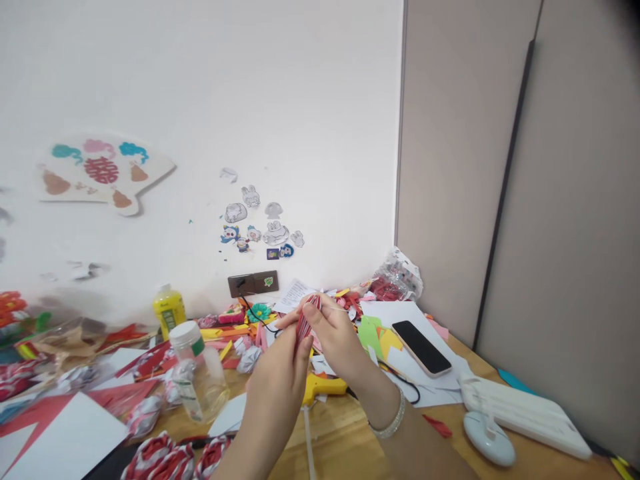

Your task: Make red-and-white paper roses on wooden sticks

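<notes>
Between my two hands, above the table, is a small red-and-white striped bundle [306, 321] with fine lines along its length; I cannot tell if it is paper or cord. My left hand [280, 363] closes on its lower left side. The fingers and thumb of my right hand [336, 333] pinch its upper right side. A thin white strand runs off to the right near the right fingers. Below the hands lies a yellow glue gun [325, 387], partly hidden by the right wrist, with a whitish stick [309, 440] pointing toward me.
Left of my hands stand a clear jar [200, 380] and a yellow bottle [169, 310]. Red-and-white twisted pieces [160, 460] lie at the front left. Paper scraps cover the back. To the right are a phone [421, 348], a mouse-like device [489, 438] and a white flat stand [530, 413].
</notes>
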A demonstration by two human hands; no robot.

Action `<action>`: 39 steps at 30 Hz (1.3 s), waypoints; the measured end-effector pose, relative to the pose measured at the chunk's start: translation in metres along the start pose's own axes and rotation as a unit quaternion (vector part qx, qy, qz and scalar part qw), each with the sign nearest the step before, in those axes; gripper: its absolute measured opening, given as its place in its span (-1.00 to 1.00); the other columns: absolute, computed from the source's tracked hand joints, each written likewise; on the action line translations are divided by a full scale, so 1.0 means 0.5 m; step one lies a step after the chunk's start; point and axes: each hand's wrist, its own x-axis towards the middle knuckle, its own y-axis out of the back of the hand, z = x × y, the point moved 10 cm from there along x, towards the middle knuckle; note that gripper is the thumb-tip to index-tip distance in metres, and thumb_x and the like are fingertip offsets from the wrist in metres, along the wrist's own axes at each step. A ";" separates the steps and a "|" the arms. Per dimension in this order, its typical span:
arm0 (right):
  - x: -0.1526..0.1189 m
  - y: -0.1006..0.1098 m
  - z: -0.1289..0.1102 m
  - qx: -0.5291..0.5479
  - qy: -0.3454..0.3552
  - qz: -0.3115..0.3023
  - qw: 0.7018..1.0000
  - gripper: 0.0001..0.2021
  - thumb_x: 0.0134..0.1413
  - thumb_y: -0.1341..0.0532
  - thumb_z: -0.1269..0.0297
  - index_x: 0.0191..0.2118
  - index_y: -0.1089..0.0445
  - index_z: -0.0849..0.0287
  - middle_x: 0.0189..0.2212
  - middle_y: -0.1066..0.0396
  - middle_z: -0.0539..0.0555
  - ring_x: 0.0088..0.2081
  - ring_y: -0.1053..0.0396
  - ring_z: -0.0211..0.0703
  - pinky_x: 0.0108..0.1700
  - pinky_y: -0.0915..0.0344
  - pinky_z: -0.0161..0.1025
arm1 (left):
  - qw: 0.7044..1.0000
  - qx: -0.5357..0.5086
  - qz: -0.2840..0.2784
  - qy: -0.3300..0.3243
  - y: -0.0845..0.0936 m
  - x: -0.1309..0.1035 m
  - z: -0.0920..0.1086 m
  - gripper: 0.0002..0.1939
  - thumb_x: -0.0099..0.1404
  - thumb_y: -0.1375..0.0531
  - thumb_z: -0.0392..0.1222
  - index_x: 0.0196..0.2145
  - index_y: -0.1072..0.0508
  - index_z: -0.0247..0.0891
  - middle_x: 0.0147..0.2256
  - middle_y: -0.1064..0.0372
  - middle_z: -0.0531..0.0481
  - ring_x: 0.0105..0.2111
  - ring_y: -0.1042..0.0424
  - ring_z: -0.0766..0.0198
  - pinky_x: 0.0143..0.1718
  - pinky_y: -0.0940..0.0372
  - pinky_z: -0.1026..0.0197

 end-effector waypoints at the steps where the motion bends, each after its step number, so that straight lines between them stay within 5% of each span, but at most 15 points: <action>1: 0.001 0.005 0.001 -0.001 -0.003 0.003 1.000 -0.69 0.18 -0.03 0.02 -0.37 -0.26 0.17 -0.44 -0.40 0.03 -0.37 -0.34 -0.23 -0.26 -0.27 -0.30 | 0.999 -0.040 -0.019 0.005 -0.006 0.002 -0.002 -0.67 0.28 0.10 0.00 -0.44 -0.31 -0.22 -0.55 -0.33 0.02 -0.53 -0.35 0.20 -0.52 -0.17 0.25; 6: 0.006 0.015 0.001 0.006 -0.011 -0.027 1.000 -0.70 0.18 -0.03 0.01 -0.37 -0.22 0.16 -0.50 -0.38 -0.02 -0.46 -0.31 -0.27 -0.33 -0.27 -0.31 | 0.987 -0.111 -0.109 0.052 -0.036 0.004 -0.019 -0.68 0.20 0.02 0.04 -0.54 -0.28 -0.22 -0.63 -0.26 0.06 -0.61 -0.29 0.25 -0.58 -0.17 0.26; 11: 0.008 0.018 0.000 0.016 -0.015 -0.012 1.000 -0.69 0.19 -0.01 0.01 -0.37 -0.23 0.16 -0.51 -0.40 0.00 -0.42 -0.35 -0.23 -0.24 -0.28 -0.26 | 0.999 -0.010 -0.040 -0.009 -0.027 0.004 0.001 -0.77 0.21 0.06 -0.08 -0.49 -0.27 -0.19 -0.55 -0.34 -0.01 -0.53 -0.36 0.18 -0.51 -0.21 0.22; 16: 0.008 0.016 0.019 0.027 -0.038 0.033 0.998 -0.67 0.16 -0.03 -0.02 -0.42 -0.18 0.16 -0.54 -0.42 0.01 -0.45 -0.37 -0.22 -0.31 -0.29 -0.27 | 0.996 0.082 0.027 -0.002 -0.024 0.002 -0.007 -0.80 0.20 0.09 -0.12 -0.56 -0.13 -0.13 -0.64 -0.22 -0.01 -0.54 -0.34 0.11 -0.54 -0.14 0.20; 19: 0.007 0.016 0.020 0.043 -0.037 0.042 0.997 -0.67 0.15 -0.05 -0.02 -0.41 -0.19 0.16 -0.52 -0.44 0.03 -0.43 -0.38 -0.20 -0.31 -0.30 -0.27 | 0.996 0.073 0.044 0.003 -0.012 0.003 -0.007 -0.78 0.21 0.13 -0.13 -0.57 -0.11 -0.13 -0.66 -0.15 0.03 -0.60 -0.28 0.15 -0.56 -0.10 0.21; 22: 0.008 0.007 0.006 0.073 -0.030 -0.019 0.997 -0.69 0.10 -0.12 -0.01 -0.33 -0.25 0.18 -0.42 -0.47 0.07 -0.37 -0.41 -0.19 -0.27 -0.32 -0.25 | 0.999 -0.041 0.004 0.009 -0.009 0.004 -0.001 -0.71 0.27 0.15 -0.06 -0.55 -0.15 -0.16 -0.65 -0.13 0.10 -0.63 -0.21 0.27 -0.58 -0.11 0.26; 26: 0.008 0.006 -0.011 0.097 -0.032 -0.101 0.990 -0.66 -0.02 -0.22 -0.01 -0.29 -0.32 0.20 -0.38 -0.48 0.08 -0.31 -0.43 -0.16 -0.18 -0.33 -0.18 | 0.944 -0.295 -0.119 0.084 -0.049 -0.003 -0.015 -0.62 0.20 0.04 0.17 -0.53 -0.20 -0.20 -0.67 0.04 0.21 -0.67 0.01 0.40 -0.64 0.03 0.33; 32: 0.016 0.033 0.015 0.072 -0.066 -0.021 0.995 -0.68 -0.07 -0.25 0.00 -0.45 -0.31 0.20 -0.53 -0.46 0.03 -0.55 -0.37 -0.23 -0.43 -0.35 -0.26 | 0.846 -0.470 -0.227 0.105 -0.100 -0.017 -0.011 -0.62 0.24 0.00 0.13 -0.52 -0.18 -0.23 -0.66 0.10 0.24 -0.66 0.12 0.45 -0.62 0.12 0.34; 36: 0.015 0.045 0.031 0.059 -0.082 0.036 0.994 -0.71 -0.07 -0.25 0.06 -0.49 -0.30 0.21 -0.59 -0.42 0.01 -0.56 -0.36 -0.23 -0.43 -0.33 -0.27 | 0.863 -0.437 -0.240 0.087 -0.084 -0.017 0.002 -0.58 0.32 0.11 0.06 -0.54 -0.25 -0.24 -0.61 -0.15 0.11 -0.59 -0.10 0.37 -0.51 -0.07 0.29; 39: 0.014 0.052 0.034 0.005 -0.079 0.060 0.995 -0.76 -0.03 -0.20 0.13 -0.51 -0.31 0.21 -0.58 -0.40 0.02 -0.50 -0.37 -0.20 -0.41 -0.30 -0.29 | 0.913 -0.349 -0.196 0.075 -0.062 -0.005 -0.006 -0.57 0.31 0.12 0.08 -0.49 -0.34 -0.23 -0.57 -0.25 0.06 -0.53 -0.21 0.30 -0.46 -0.14 0.26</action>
